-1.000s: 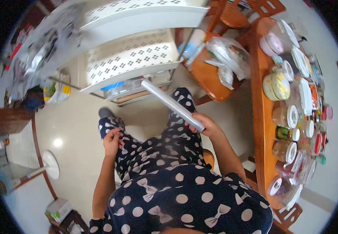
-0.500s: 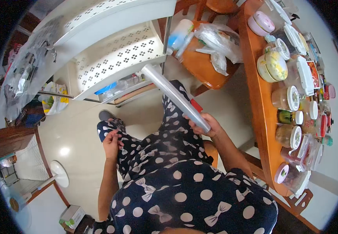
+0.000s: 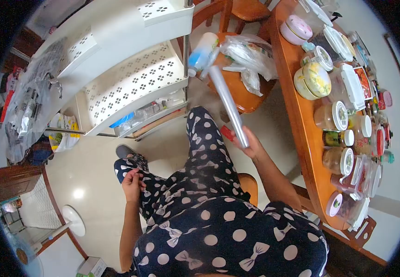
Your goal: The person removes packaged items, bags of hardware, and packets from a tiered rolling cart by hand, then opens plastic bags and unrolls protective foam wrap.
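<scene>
My right hand (image 3: pixel 251 144) is wrapped round the near end of a roll of clear plastic wrap (image 3: pixel 227 104). The roll slants away from me, its far end in front of a chair seat. A small red thing (image 3: pixel 227 133) shows beside the fingers of that hand; whether they hold it I cannot tell. My left hand (image 3: pixel 133 184) rests on my left thigh with its fingers curled in, and nothing shows in it. Polka-dot and bow patterned trousers (image 3: pixel 209 157) cover my legs.
Ahead stands a white tiered shelf rack (image 3: pixel 130 87) with a plastic bag hanging at its left. A wooden chair (image 3: pixel 250 99) carries plastic bags (image 3: pixel 250 55) and a white-blue bottle-shaped roll (image 3: pixel 203 51). Several jars and tubs crowd the wooden table (image 3: pixel 296 138) at right.
The far end of the plastic wrap roll has swung right, away from the rack and toward the chair. My left hand stays on my thigh. The view has shifted slightly.
</scene>
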Available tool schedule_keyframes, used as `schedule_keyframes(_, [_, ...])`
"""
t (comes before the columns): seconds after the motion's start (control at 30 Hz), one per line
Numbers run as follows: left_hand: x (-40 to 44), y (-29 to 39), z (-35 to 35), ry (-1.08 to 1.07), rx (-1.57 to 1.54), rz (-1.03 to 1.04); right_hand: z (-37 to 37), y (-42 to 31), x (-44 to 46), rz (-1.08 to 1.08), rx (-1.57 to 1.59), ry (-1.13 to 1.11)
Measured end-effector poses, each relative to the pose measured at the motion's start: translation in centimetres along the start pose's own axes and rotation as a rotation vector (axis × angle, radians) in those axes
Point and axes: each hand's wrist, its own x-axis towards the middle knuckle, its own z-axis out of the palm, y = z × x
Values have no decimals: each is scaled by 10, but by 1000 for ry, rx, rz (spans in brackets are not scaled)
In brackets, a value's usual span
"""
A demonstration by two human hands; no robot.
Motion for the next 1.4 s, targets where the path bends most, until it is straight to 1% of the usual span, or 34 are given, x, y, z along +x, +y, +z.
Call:
schedule_keyframes(0.07, [0,0,0,2,16,7,12,-3,52,-66,100,101])
schedule_keyframes(0.13, [-2,5,3,16,46,6,43,-15,89,-179,131,166])
schedule_keyframes(0.23, [-7,11,5,36,55,-19,61,-21,149,-237,187,101])
schedule_keyframes(0.33, [-11,13,5,59,16,-44,85,-36,195,-342,150,227])
schedule_keyframes(0.4, [-14,17,6,81,25,-71,105,-49,203,-342,143,324])
schedule_keyframes(0.47, [-16,23,8,104,18,-115,114,-61,215,-402,-8,428])
schedule_keyframes(0.5, [-16,24,7,111,72,-96,116,-64,223,-437,-110,492])
schedule_keyframes(0.6, [-15,17,2,112,18,-91,99,-65,244,-509,-608,704])
schedule_keyframes(0.67, [-14,16,3,103,12,-85,63,-69,263,-429,-1159,845])
schedule_keyframes(0.77, [-16,21,4,96,49,-104,70,-62,241,-812,-1023,600])
schedule_keyframes(0.83, [-17,21,3,94,43,-96,82,-53,225,-790,-1031,702])
schedule_keyframes(0.9, [-17,19,3,93,15,-90,89,-43,200,-905,-1229,744])
schedule_keyframes(1.0, [-15,18,-1,68,14,-84,118,-4,165,-1030,-1386,461])
schedule_keyframes(1.07, [-15,16,-3,58,7,-82,133,28,166,-1215,-1439,191])
schedule_keyframes(1.13, [-15,14,-4,63,-11,-80,165,45,161,-817,-1397,-114])
schedule_keyframes(1.23, [-17,14,-6,72,-68,-77,181,87,199,-663,-1475,-333])
schedule_keyframes(1.33, [-19,15,-5,113,-72,-55,210,111,216,-656,-1621,-321])
schedule_keyframes(1.4, [-20,17,-6,129,-67,-51,235,126,231,-690,-1646,-357])
